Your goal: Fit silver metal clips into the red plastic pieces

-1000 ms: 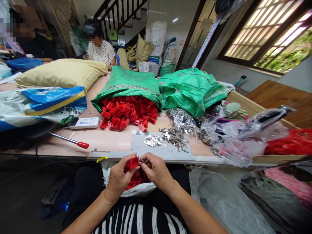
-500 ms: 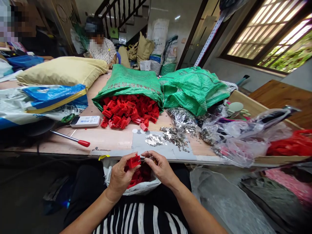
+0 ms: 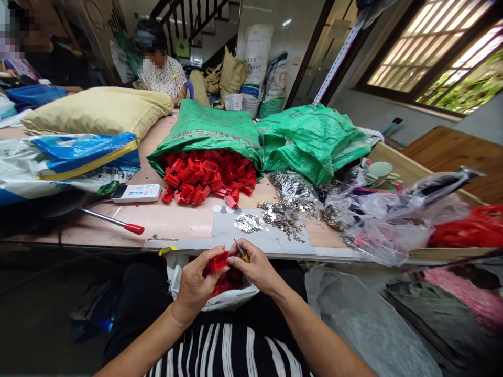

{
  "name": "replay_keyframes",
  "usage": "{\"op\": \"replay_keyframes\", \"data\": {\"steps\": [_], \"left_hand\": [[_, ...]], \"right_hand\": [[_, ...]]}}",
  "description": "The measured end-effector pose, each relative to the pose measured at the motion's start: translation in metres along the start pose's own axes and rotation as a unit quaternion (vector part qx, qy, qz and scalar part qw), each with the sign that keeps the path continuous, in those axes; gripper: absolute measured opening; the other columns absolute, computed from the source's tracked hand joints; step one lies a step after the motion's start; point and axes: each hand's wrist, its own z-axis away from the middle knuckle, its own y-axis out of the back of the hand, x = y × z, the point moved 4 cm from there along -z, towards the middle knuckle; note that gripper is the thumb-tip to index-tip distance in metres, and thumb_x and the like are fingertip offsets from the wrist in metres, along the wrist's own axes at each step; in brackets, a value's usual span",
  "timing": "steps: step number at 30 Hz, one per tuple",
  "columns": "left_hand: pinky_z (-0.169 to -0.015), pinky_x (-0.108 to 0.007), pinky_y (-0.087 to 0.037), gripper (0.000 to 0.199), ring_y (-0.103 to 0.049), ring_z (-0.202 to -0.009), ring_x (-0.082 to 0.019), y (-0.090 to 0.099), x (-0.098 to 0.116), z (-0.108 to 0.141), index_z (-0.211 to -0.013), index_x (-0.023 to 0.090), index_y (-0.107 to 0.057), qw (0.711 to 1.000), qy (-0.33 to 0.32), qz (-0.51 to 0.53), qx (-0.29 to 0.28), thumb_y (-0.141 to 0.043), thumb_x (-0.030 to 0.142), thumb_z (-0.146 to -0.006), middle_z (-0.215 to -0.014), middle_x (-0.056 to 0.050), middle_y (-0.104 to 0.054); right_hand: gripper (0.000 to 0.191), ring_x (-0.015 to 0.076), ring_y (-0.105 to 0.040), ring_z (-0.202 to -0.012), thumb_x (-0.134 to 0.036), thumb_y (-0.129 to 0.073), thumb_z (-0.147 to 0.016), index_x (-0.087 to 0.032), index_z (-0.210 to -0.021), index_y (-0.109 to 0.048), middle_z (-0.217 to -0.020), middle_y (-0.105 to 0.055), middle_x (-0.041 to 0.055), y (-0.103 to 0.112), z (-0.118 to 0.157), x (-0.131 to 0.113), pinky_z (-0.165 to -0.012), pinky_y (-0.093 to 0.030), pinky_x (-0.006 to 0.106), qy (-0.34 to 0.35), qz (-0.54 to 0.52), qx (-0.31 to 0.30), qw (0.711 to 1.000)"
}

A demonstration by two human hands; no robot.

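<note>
A red plastic part (image 3: 218, 262) is pinched between the thumb and fingers of my left hand (image 3: 197, 280). Close on its right, my right hand (image 3: 257, 268) holds a thin pointed tool (image 3: 244, 256) with a yellowish handle, its tip angled up; the thumb and fingertips touch or nearly touch the red part. Under both hands, a white sack (image 3: 236, 301) on the lap holds more red parts. On the table ahead, a pile of small silver metal pieces (image 3: 250, 223) lies on a grey sheet (image 3: 226, 238).
A green sack (image 3: 216, 125) spills red parts (image 3: 208, 175) onto the table. A red-handled lever (image 3: 134, 229) and a white device (image 3: 137, 193) are at left. Plastic bags (image 3: 389, 230) lie at right. Two people sit across the table.
The tool in my right hand has tilted upright, so its shaft and handle show more. My right fingers have moved slightly left, closer to the red part. The view has shifted slightly.
</note>
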Motion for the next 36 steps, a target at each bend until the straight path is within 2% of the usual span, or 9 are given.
{"op": "replay_keyframes", "data": {"steps": [7,15,20,27,30,36], "left_hand": [[-0.088,-0.03,-0.056,0.031,-0.07,-0.097,-0.02,-0.005,0.002,0.001,-0.11,0.022,-0.061,1.0,-0.017,0.01,-0.005,-0.067,0.016,-0.079,-0.109,-0.006,-0.073],[-0.085,-0.034,-0.057,0.03,-0.071,-0.093,-0.021,-0.007,-0.007,0.001,-0.107,0.022,-0.063,0.996,0.075,0.039,-0.031,-0.07,0.021,-0.078,-0.104,-0.005,-0.074],[-0.098,-0.041,-0.05,0.027,-0.068,-0.102,-0.023,-0.006,-0.001,-0.003,-0.101,0.022,-0.067,0.999,0.027,0.024,-0.019,-0.072,0.018,-0.075,-0.104,-0.005,-0.074],[-0.092,-0.038,-0.054,0.03,-0.068,-0.102,-0.024,-0.006,-0.003,0.003,-0.102,0.023,-0.068,0.998,0.047,0.011,-0.027,-0.073,0.018,-0.073,-0.101,-0.005,-0.075],[-0.091,-0.038,-0.055,0.029,-0.068,-0.101,-0.023,-0.007,-0.002,0.004,-0.101,0.024,-0.068,0.998,0.048,0.023,-0.033,-0.072,0.017,-0.073,-0.1,-0.004,-0.076],[-0.095,-0.041,-0.053,0.029,-0.068,-0.102,-0.025,-0.009,-0.002,0.003,-0.099,0.024,-0.07,0.996,0.05,0.064,-0.044,-0.074,0.018,-0.071,-0.098,-0.004,-0.076]], "right_hand": [[0.041,0.0089,-0.04,-0.06,-0.047,-0.074,-0.07,-0.019,-0.077,-0.044,-0.07,-0.046,-0.0057,-0.004,-0.003,0.009,-0.055,-0.034,0.021,-0.044,-0.054,-0.039,0.997],[0.042,0.006,-0.031,-0.046,-0.052,-0.07,-0.072,-0.021,-0.081,-0.043,-0.059,-0.041,-0.0097,-0.001,-0.001,0.016,-0.045,-0.023,0.019,-0.085,-0.083,-0.048,0.992],[0.042,0.0076,-0.038,-0.056,-0.049,-0.073,-0.07,-0.02,-0.079,-0.044,-0.067,-0.045,-0.007,0.0,-0.001,0.013,-0.051,-0.03,0.02,-0.064,-0.05,-0.031,0.996],[0.04,0.0079,-0.037,-0.06,-0.046,-0.072,-0.074,-0.02,-0.082,-0.043,-0.07,-0.045,-0.0064,-0.002,0.004,0.019,-0.053,-0.031,0.02,-0.05,-0.054,-0.046,0.996],[0.043,0.007,-0.038,-0.058,-0.049,-0.072,-0.073,-0.02,-0.084,-0.041,-0.073,-0.046,-0.0064,-0.003,0.007,0.022,-0.05,-0.03,0.019,-0.06,-0.077,-0.062,0.993],[0.045,0.0042,-0.032,-0.046,-0.049,-0.073,-0.074,-0.021,-0.087,-0.04,-0.065,-0.042,-0.0098,-0.003,0.012,0.033,-0.043,-0.023,0.017,-0.086,-0.143,-0.084,0.982]]}}
